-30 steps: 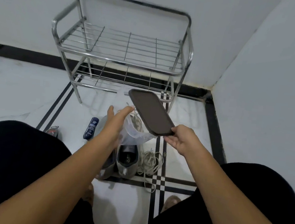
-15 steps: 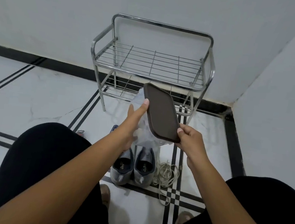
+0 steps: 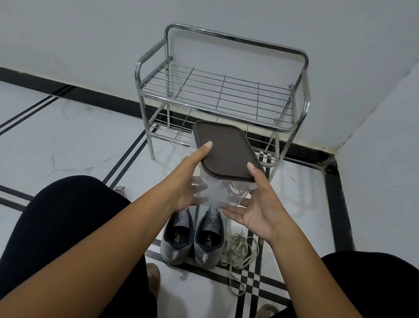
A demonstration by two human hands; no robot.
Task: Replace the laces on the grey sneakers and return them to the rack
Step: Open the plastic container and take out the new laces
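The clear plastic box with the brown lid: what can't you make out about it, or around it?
- Head view: contents of the clear plastic box are blurred; something pale and stringy, no more.
- Fronts of the grey sneakers sit behind the box and both hands.
- A small red-and-grey object is mostly behind the person's knee.
- Left hand, right hand: fingers under the box are partly hidden.

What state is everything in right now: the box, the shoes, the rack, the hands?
Clear container: held up, brown lid on.
Grey sneakers: on the floor, unlaced.
Loose laces: heaped beside the sneakers.
Rack: upright.
Left hand: holds container.
Right hand: holds container.
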